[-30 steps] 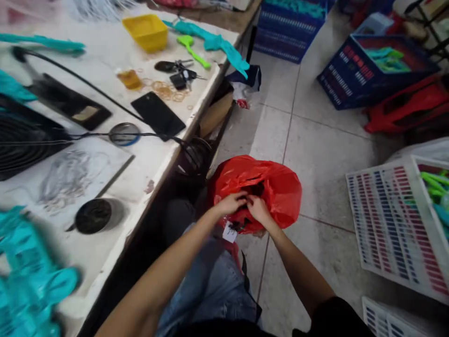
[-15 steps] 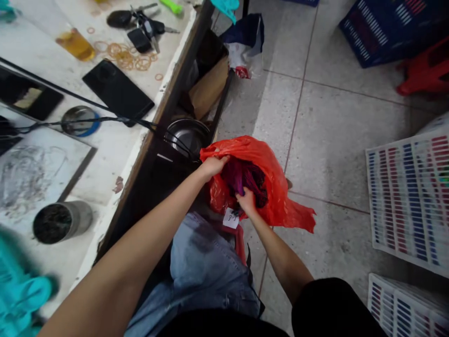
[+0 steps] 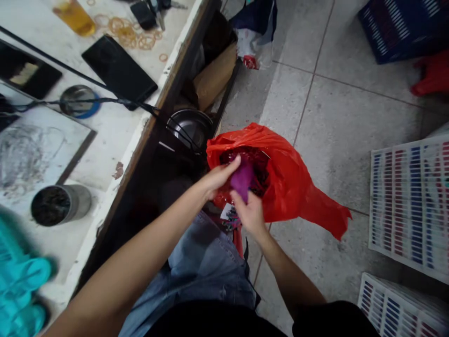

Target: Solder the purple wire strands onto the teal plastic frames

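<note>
While right hand (image 3: 251, 211) pinches purple bundle (image 3: 242, 180), left hand (image 3: 218, 180) lies against it, whether gripping cannot tell.

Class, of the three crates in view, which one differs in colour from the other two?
The blue crate, at the top right; the upper white crate and lower white crate share a colour.

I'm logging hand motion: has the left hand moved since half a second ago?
Yes: the left hand has shifted down the picture, farther from the metal bowl.
</note>
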The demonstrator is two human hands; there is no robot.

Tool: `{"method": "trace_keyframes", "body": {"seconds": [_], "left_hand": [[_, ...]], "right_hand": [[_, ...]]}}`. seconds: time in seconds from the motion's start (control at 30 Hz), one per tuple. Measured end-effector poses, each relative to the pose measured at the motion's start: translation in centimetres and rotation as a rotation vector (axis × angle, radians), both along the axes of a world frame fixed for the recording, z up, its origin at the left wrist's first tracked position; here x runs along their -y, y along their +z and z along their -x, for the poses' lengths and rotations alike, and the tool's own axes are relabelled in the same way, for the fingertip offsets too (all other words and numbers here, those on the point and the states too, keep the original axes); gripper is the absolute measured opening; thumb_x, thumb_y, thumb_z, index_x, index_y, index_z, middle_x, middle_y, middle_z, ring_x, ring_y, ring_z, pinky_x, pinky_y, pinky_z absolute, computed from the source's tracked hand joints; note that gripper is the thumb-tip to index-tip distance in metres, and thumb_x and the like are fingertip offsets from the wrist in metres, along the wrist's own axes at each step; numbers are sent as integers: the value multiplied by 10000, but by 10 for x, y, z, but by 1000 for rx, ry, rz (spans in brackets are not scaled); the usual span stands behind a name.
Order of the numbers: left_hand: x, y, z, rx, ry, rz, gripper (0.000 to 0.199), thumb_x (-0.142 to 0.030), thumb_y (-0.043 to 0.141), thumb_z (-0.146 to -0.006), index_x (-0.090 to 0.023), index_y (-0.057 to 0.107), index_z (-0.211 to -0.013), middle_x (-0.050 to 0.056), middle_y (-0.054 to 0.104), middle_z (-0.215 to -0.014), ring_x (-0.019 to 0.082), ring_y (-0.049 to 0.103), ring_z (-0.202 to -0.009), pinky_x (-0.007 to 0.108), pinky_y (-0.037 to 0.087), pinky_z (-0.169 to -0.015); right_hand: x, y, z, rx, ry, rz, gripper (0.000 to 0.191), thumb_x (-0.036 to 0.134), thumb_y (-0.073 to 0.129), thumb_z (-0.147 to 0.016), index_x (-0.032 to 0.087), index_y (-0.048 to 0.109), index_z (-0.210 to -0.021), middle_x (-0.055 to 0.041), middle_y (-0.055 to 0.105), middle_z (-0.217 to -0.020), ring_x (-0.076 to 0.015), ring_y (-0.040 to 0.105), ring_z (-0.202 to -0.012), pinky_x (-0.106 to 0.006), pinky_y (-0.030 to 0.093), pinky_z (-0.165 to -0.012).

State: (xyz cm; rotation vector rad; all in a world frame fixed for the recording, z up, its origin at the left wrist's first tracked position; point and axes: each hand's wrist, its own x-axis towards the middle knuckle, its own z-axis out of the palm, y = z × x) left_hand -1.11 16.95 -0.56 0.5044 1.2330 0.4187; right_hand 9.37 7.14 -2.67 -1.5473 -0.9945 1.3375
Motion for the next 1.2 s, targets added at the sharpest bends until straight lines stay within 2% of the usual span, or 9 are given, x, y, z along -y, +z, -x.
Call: {"method": "trace_keyframes", "body": {"seconds": [0.1, 0.2, 0.3, 0.4, 0.5, 0.6, 0.77, 1.0, 1.2], "left_hand": [[40, -3, 14, 116, 66, 125, 385, -436, 727, -739, -83, 629, -857, 128, 693, -733, 189, 656, -624, 310, 544, -638], [54, -11, 30, 128, 150, 115, 248, -275, 722, -746, -94, 576, -662, 59, 619, -556, 138, 597, -501, 264, 518, -569], [50, -13, 40, 227, 192, 31, 298, -278, 696, -771, -130, 499, -604, -15, 503, -471, 102, 531, -442, 226, 473, -505], [44, -9, 43, 293, 181, -3, 262, -271, 692, -776, -154, 476, -685, -54, 447, -466, 80, 468, -400, 187, 395, -430], [42, -6, 40, 286, 156, -2, 299, -282, 696, -777, -173, 427, -708, -73, 426, -474, 48, 379, -349, 155, 292, -371], [38, -15, 29, 272, 148, -13, 340, -342, 693, -785, -191, 393, -729, -90, 401, -476, 31, 317, -326, 140, 226, -354], [16, -46, -12, 76, 226, -25, 324, -349, 618, -845, -222, 334, -753, -117, 356, -439, 36, 266, -291, 140, 157, -347], [-9, -57, -35, 155, 231, -73, 306, -325, 645, -835, -210, 374, -752, -117, 338, -453, 27, 261, -304, 151, 147, -358], [11, -63, -17, 329, 210, -14, 404, -330, 664, -827, -203, 306, -689, -118, 296, -461, 19, 214, -314, 148, 128, -360]], "right_hand": [[26, -8, 16, 218, 299, -45, 289, 479, 608, -820, 196, 605, -762, 16, 544, -605, -124, 493, -567, -247, 381, -545], [26, -14, 9, 155, 521, -102, 282, 474, 592, -834, 200, 636, -782, -8, 623, -684, -151, 576, -641, -258, 428, -593], [-6, -31, -16, 156, 358, -164, 281, 446, 529, -882, 205, 674, -883, -44, 685, -852, -171, 633, -766, -280, 490, -681], [-59, -66, -46, 505, 98, -282, 238, 340, 561, -864, 193, 674, -1014, -89, 668, -1050, -219, 594, -1019, -364, 467, -918], [-111, -110, -69, 816, 196, -211, 491, 182, 612, -790, 220, 566, -1277, -98, 506, -1379, -295, 385, -1311, -504, 300, -1090], [-145, -144, -85, 830, 334, -108, 377, 180, 616, -783, 235, 659, -1153, -91, 599, -1266, -285, 495, -1210, -483, 357, -1045], [-161, -169, -113, 783, 225, -98, 311, 233, 420, -910, 167, 695, -1038, -89, 695, -1039, -196, 619, -973, -330, 463, -894], [-170, -183, -138, 735, 129, -81, 287, 304, 491, -870, 136, 723, -858, -85, 721, -835, -199, 645, -809, -300, 481, -780], [-167, -178, -156, 721, 122, -85, 259, 270, 507, -844, 131, 726, -831, -100, 730, -846, -232, 656, -870, -336, 482, -838]]}}
